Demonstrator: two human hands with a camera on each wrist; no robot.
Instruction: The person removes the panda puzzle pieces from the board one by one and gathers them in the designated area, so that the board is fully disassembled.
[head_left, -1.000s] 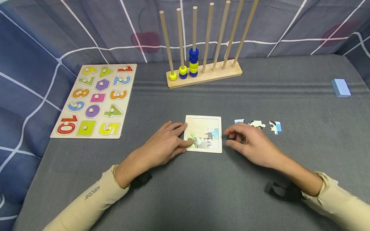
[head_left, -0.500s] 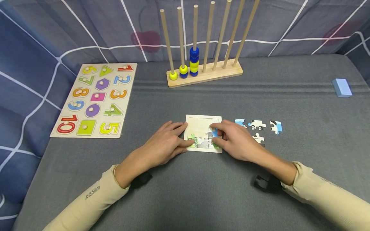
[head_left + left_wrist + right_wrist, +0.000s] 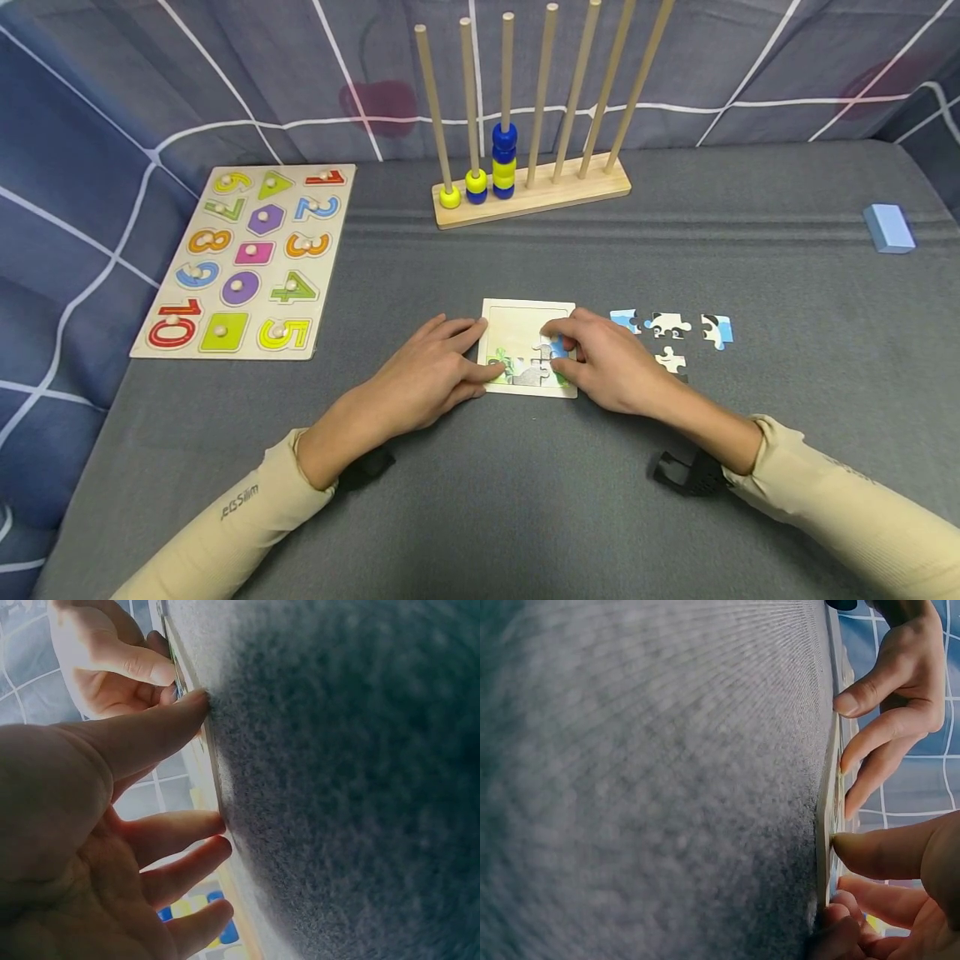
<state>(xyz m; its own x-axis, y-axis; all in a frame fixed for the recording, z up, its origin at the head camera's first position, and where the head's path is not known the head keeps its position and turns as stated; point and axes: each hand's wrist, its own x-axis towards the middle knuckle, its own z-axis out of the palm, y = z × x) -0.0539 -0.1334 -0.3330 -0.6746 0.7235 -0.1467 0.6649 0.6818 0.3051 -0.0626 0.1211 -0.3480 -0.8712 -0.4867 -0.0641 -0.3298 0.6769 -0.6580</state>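
Left grip (image 3: 431, 367) spread on square wooden tray (image 3: 517, 323); right grip (image 3: 617, 360) (digits parted) touches flat interlocked pieces (image 3: 529, 372).

Number board (image 3: 273, 272): numerals 1–10. Left sleeve (image 3: 232, 518): lettering, not clearly legible.

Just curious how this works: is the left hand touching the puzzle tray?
Touching. The left wrist view shows the left hand with its thumb meeting the tray at its edge, no gap visible.
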